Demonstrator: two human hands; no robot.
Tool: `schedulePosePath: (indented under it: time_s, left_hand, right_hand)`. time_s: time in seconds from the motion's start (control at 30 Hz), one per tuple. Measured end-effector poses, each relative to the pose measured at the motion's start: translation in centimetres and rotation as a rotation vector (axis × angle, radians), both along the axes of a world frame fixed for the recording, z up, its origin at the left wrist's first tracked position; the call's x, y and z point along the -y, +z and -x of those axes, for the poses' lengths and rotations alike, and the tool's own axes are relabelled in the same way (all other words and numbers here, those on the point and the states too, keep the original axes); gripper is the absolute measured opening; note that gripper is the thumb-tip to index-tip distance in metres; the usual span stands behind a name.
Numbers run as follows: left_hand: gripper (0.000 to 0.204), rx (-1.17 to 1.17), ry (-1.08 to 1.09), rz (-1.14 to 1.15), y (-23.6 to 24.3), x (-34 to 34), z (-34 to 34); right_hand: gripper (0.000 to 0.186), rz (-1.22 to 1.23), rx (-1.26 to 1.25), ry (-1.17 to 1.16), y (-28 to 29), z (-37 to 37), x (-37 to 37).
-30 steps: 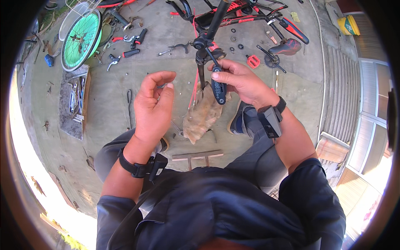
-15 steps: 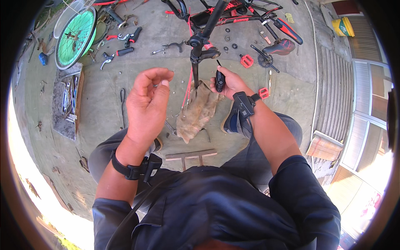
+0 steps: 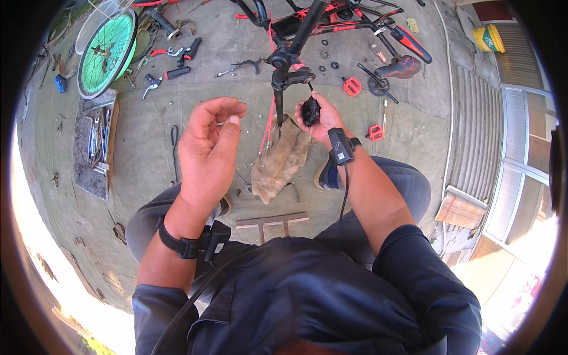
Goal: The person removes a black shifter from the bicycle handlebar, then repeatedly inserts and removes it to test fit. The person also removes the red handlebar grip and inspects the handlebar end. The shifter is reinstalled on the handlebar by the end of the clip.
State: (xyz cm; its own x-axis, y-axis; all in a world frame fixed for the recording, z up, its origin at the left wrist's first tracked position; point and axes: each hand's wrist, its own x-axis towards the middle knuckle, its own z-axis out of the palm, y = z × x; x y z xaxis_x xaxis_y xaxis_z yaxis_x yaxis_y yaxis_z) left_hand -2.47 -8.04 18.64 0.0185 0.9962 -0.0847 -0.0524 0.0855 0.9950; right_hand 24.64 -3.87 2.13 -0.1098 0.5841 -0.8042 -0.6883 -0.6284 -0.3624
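My right hand (image 3: 326, 123) grips a black folding hex key set (image 3: 310, 111) with one key swung out. That key points up at the clamp (image 3: 300, 77) of a black handlebar stem on the bicycle frame (image 3: 338, 27), and its tip seems to meet the underside. Left of the stem, my left hand (image 3: 207, 142) hangs in the air, fingers loosely curled and thumb apart, with nothing visible in it. Below the stem a tan rag (image 3: 278, 163) lies on the ground, beside thin red cables (image 3: 265, 133).
A spoked wheel (image 3: 107, 53) with green behind it lies far left, above a tool tray (image 3: 110, 151). Brake levers (image 3: 155, 84), red pedals (image 3: 351, 87), a crank (image 3: 377, 83) and a saddle (image 3: 399, 67) lie around. A small wooden stool (image 3: 272, 219) stands between my legs.
My right hand has turned and raised the hex key set slightly, bringing its key up to the stem clamp. My left hand has stayed almost still.
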Motion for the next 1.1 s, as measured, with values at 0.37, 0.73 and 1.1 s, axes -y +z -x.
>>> schedulePosePath:
  time_s: [0.37, 0.73, 1.1]
  left_hand:
    - [0.023, -0.012, -0.015, 0.007, -0.3, 0.1, 0.1]
    - [0.023, -0.038, -0.031, 0.008, -0.6, 0.2, 0.2]
    - [0.023, -0.035, -0.048, -0.002, -0.5, 0.1, -0.2]
  right_hand:
    - [0.042, -0.038, -0.078, 0.029, -0.8, -0.8, 0.1]
    - [0.049, -0.069, -0.059, 0.112, -1.6, -1.9, 0.0]
    - [0.042, -0.084, 0.022, 0.203, -0.8, -2.3, -0.6]
